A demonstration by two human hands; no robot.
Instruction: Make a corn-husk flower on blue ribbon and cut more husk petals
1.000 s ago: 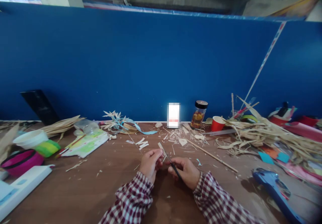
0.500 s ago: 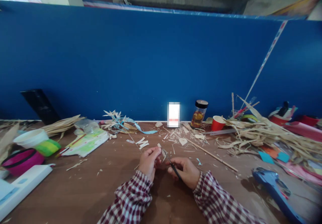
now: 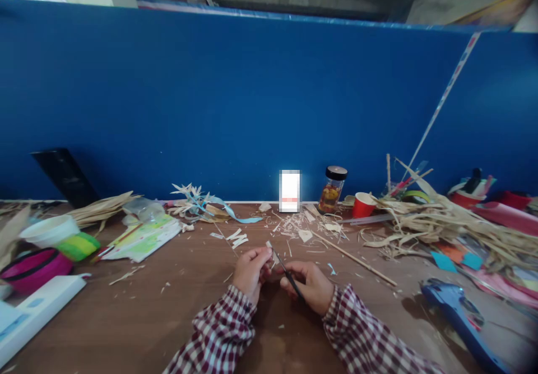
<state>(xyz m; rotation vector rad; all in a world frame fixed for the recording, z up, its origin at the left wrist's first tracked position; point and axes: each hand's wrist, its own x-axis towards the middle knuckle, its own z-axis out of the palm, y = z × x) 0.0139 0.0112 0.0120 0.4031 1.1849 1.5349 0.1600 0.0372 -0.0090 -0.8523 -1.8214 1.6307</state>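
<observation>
My left hand (image 3: 251,271) pinches a small pale straw strip (image 3: 270,248) between thumb and fingers, just above the brown table (image 3: 126,318). My right hand (image 3: 310,284) is closed around small black-handled scissors (image 3: 289,275), whose blades point up and left to the strip. The two hands nearly touch at the table's middle, close to its front. Both sleeves are red-and-white checked. Cut strips (image 3: 237,239) lie just beyond the hands.
Straw scraps and a long thin stick (image 3: 353,258) lie past the hands. A jar (image 3: 333,189) and red cup (image 3: 363,206) stand by the blue wall. A straw heap (image 3: 445,222) is right, a blue glue gun (image 3: 458,312) near right, bowls (image 3: 37,262) and a white box (image 3: 29,318) left.
The strip and the scissor blades shifted very slightly between the fingers; both hands stay in the same place.
</observation>
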